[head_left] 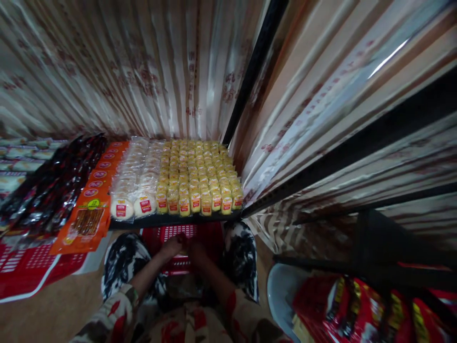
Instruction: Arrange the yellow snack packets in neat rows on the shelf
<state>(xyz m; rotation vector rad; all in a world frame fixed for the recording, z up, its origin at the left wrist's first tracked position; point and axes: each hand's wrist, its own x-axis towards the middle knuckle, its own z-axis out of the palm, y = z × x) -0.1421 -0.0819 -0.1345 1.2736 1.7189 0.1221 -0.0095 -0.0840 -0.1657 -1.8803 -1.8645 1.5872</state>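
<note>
The red basket (167, 234) sits on the floor just under the front edge of the shelf (171, 220), between the person's knees. The left hand (174, 246) and right hand (195, 251) meet over it, close together. It is too dark to tell whether either grip is wide or holding anything. Above, yellow packets (196, 176) fill the shelf's right corner, with white round packets (137, 181) beside them and orange packs (93, 190) further left.

Shelf (171, 220) holds snack packs (193, 176); crate (174, 234) lies beneath.
</note>
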